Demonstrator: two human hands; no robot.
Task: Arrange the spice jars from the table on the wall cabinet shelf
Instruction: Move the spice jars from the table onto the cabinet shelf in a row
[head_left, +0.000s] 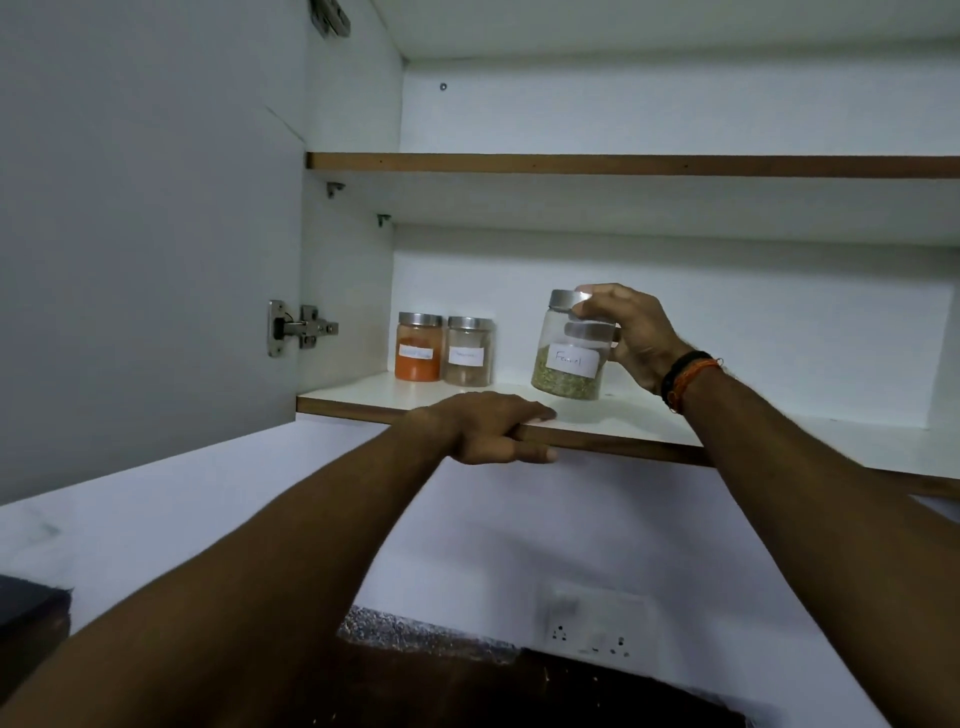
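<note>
The lower cabinet shelf (363, 397), a white board with a brown front edge, is carrying two steel-lidded spice jars at its back left corner. The orange-powder jar (418, 347) is standing upright nearest the cabinet's left wall, and the brown-powder jar (469, 352) is standing just beside it on the right, the two touching or nearly so; their white labels are too blurred to read. Right of the brown-powder jar, the left hand (488, 426) is lying over the shelf's front edge, fingers on top and thumb underneath.
</note>
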